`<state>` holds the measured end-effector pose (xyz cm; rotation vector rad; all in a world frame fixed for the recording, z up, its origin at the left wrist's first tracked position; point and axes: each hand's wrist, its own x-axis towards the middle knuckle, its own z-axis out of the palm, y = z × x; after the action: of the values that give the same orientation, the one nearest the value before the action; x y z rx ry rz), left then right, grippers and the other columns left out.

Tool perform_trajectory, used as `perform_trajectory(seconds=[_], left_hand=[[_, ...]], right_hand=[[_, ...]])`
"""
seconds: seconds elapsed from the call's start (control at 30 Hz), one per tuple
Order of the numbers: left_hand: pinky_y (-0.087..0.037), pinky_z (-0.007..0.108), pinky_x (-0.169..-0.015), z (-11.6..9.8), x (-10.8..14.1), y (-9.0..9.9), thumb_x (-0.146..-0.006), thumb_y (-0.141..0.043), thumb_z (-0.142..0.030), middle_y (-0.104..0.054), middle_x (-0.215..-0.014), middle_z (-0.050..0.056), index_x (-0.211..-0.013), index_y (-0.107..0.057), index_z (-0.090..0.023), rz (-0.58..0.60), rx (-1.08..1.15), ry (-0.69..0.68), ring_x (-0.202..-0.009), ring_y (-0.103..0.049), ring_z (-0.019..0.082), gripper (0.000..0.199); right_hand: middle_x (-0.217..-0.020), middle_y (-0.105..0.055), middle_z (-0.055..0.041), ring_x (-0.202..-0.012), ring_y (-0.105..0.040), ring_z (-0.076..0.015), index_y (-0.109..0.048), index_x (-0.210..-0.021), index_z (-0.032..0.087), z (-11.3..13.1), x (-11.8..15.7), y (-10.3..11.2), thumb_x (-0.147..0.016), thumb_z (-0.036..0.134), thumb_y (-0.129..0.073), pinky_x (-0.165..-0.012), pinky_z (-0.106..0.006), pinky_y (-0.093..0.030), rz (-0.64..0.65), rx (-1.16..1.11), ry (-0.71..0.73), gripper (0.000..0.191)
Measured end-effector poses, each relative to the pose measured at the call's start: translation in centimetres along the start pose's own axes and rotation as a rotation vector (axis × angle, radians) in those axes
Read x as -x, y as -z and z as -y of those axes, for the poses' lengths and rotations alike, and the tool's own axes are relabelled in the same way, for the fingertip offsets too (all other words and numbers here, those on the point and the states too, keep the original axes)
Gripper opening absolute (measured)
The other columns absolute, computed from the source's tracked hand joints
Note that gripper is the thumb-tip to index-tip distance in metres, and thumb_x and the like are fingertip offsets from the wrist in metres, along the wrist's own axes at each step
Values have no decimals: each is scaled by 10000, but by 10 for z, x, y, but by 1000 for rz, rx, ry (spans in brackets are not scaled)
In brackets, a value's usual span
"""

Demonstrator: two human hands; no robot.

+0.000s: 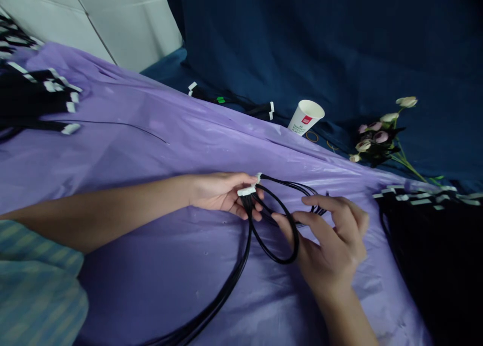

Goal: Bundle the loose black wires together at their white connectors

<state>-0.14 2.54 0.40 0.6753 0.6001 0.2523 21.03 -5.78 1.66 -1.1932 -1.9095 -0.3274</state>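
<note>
Between the fingers and thumb of my left hand (pixel 226 192) is a black wire harness (pixel 243 260) with white plug connectors. One white connector (pixel 247 190) faces me at the fingertips, and a second white connector (pixel 258 178) shows just behind it. From these, thin black wires curve into a loop on the right, and a longer bundle sweeps down to the lower left. My right hand (pixel 332 235) is beside the loop with its fingers curled but apart. The loop crosses near its thumb; whether they touch I cannot tell.
A purple sheet (pixel 151 275) covers the table. Piles of black harnesses with white connectors lie at the left (pixel 33 94) and right (pixel 433 255). Along the far edge are another harness (pixel 241 101), a paper cup (pixel 306 117), rubber bands (pixel 312 136) and artificial-looking flowers (pixel 381 134).
</note>
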Motion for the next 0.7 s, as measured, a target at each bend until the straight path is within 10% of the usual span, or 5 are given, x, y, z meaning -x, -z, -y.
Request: perform_trajectory(seconds=[0.23,0.7], left_hand=[[-507,225,-707,1,-1,4,-967,-417,-382,-733,-859,70,-1000,-593,-101,3,45,-37,-829,-697,147,333],[-540,162,-664,-7,4,-4,-996,-386,-357,-747,-913,126,-1014,-596,-62,-86,139,35,-855,-716,135,362]], right_hand=[[-787,-582,-32,-621,-535,-101,-580,-692,170,13,4,2,-831,170,-703,-575,-238,-395,160,-179,-52,186],[-604,-567,-2,-507,-487,-117,-623,-735,177,34,17,-16,-922,341,-509,-475,-223,-350,606,-686,-693,274]])
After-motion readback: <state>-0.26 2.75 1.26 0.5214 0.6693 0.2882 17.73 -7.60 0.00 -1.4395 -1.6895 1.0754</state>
